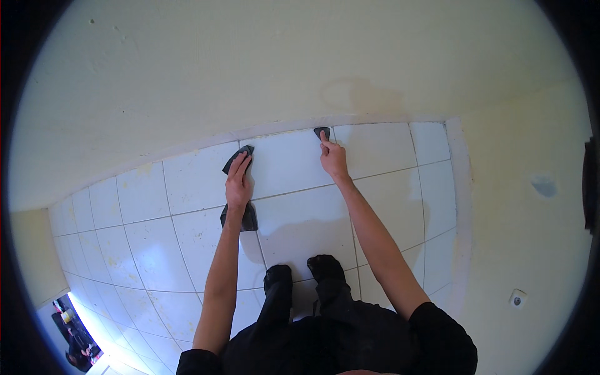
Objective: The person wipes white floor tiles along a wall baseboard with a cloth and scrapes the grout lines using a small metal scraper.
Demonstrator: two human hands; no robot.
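Observation:
My left hand (237, 182) reaches to the tiled floor near the wall, its fingers over a black, pointed piece (230, 164) whose kind I cannot make out. Under my left wrist and forearm lies a second black object (249, 219) with angular edges, partly hidden. Farther right, my right hand (335, 161) pinches a small dark triangular piece (320, 132) close to the base of the wall, its index finger stretched along the piece. Both arms extend forward from black sleeves, well apart from each other.
White floor tiles (303, 212) with dark joints run up to a cream wall (281, 62) ahead and another wall (519, 250) at the right. A socket (517, 299) is on the right wall. My dark-covered feet (326, 267) stand below. A bright doorway (84, 325) opens at lower left.

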